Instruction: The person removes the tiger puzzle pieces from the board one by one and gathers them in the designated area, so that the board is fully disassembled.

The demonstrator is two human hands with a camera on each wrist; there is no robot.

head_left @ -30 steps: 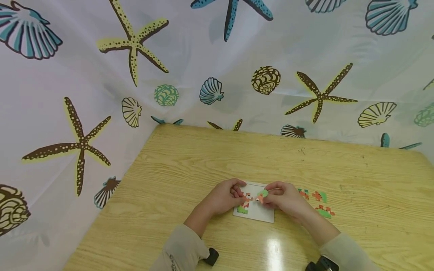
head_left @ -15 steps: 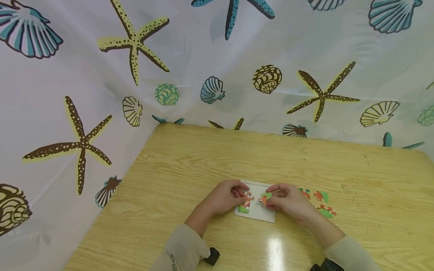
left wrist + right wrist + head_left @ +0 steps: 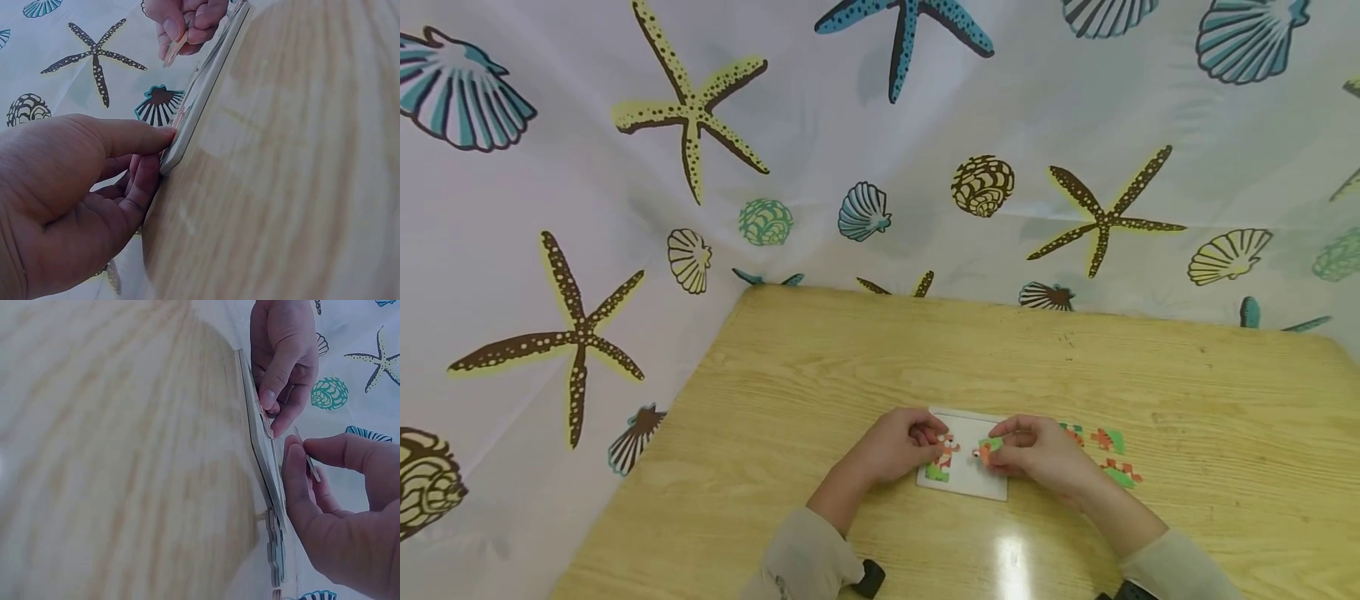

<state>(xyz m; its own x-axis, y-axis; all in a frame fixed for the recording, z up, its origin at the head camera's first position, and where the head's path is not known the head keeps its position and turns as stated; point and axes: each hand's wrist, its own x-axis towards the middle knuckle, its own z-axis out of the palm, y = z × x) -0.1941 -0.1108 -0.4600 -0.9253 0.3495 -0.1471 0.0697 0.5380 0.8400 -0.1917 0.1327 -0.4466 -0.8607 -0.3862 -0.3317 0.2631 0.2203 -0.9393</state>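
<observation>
A white square puzzle board [image 3: 967,482] lies on the table, with orange, white and green puzzle pieces [image 3: 942,467] along its left side. My left hand [image 3: 891,448] holds the board by that side; in the left wrist view the thumb of the left hand [image 3: 81,187] presses at the board's edge, the other fingers curled beside it. Between thumb and fingertips, my right hand [image 3: 1041,454] pinches a single orange and green puzzle piece [image 3: 989,448] with an eye on it. In the right wrist view this thin piece [image 3: 313,469] is held apart from the board, tilted.
Right of the board, partly behind the right hand, lie more loose puzzle pieces [image 3: 1107,439]. A white curtain [image 3: 820,142] printed with shells and starfish borders the wooden table [image 3: 805,358] at the back and left. Dark devices sit at both wrists.
My right hand has drawn the pinched piece slightly right over the board, away from the pieces on its left side. The left hand stays at the board. The head view has shifted a little.
</observation>
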